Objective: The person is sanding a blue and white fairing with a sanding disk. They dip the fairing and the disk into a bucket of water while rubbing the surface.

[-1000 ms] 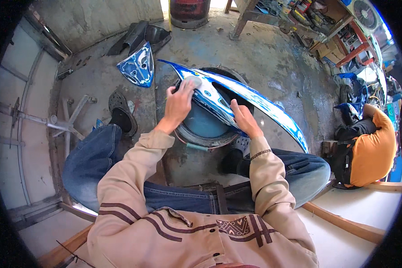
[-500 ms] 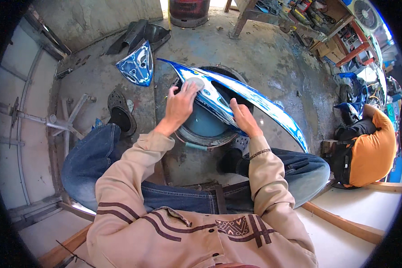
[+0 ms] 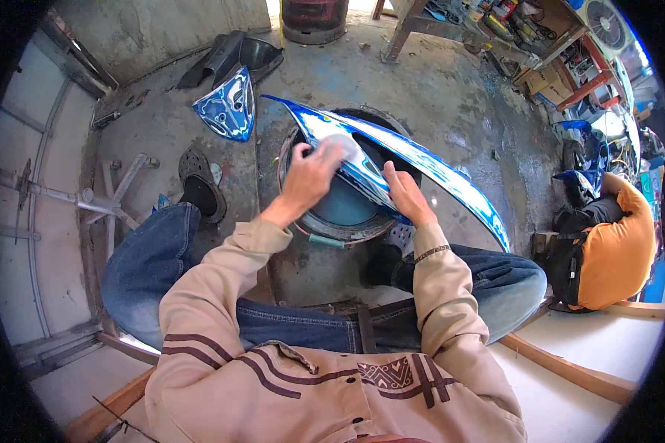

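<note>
My left hand [image 3: 308, 182], slightly blurred, presses a round pale grey pad [image 3: 340, 144] on the left section of a long, pointed blue-and-white panel [image 3: 451, 192]. My right hand [image 3: 408, 196] grips the panel's near edge, its thumb lying on top. The panel lies slanted over a dark bucket [image 3: 307, 229] holding cloudy bluish liquid, which has a teal handle grip at the front. Part of the bucket is hidden under the panel.
A smaller blue-and-white piece [image 3: 227, 103] and black parts [image 3: 222, 59] lie behind on the left. A metal stand [image 3: 111, 192] is at left, a red cylinder [image 3: 310, 18] and cluttered bench [image 3: 488, 40] behind. A person in orange [image 3: 613, 258] crouches at right beside motorcycle parts.
My left hand and the pad have slid rightward along the panel. My right hand and the panel have hardly moved.
</note>
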A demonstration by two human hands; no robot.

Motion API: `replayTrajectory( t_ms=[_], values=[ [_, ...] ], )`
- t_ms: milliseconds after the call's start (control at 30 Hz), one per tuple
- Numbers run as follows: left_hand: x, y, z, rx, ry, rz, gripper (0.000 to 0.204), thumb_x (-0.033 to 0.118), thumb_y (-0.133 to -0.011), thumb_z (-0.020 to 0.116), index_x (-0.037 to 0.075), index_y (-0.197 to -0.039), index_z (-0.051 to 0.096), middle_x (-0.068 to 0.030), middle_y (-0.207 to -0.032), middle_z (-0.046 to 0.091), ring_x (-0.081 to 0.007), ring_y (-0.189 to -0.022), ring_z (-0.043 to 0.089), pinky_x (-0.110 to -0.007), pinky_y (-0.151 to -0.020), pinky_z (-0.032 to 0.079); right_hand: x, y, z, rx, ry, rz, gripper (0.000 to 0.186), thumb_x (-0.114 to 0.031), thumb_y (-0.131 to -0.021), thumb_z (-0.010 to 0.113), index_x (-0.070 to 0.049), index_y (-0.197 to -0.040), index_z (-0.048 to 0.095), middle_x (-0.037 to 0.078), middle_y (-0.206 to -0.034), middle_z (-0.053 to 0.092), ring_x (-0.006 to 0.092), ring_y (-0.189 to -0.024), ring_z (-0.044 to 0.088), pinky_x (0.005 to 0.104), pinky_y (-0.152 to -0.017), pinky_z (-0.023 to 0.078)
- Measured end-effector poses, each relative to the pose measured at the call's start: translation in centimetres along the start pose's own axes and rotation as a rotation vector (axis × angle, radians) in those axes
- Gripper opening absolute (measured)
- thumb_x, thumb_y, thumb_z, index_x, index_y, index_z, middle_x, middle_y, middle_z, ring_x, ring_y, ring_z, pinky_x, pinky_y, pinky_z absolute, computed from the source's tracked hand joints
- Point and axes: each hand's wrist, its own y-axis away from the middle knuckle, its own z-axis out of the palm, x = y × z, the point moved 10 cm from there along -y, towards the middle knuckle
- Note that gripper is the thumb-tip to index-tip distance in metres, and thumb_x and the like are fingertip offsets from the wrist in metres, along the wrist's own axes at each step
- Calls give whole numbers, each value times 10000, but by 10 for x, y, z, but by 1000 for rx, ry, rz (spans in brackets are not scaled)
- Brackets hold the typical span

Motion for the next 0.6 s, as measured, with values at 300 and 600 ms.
replayTrajectory(
  t_ms=[300, 600],
  values=[
    [14, 5, 10, -20, -32, 149, 437, 58, -1013, 568, 156, -1429, 660, -59, -1515, 659, -170, -1430, 596, -565, -1093, 389, -8, 7, -1, 19, -31, 23, 877, -682, -1128, 335, 80, -826, 645, 163, -723, 640, 245, -730, 580, 470, -740, 465],
    [51, 12, 10, -47, 37, 228, 391, 120, -1034, 585, 168, -1411, 680, -52, -1491, 670, -218, -1496, 526, -567, -1091, 357, 8, 3, 4, -75, 19, 65, 876, -694, -1129, 312, 71, -972, 708, 74, -747, 586, 190, -752, 539, 399, -742, 434]
  ],
)
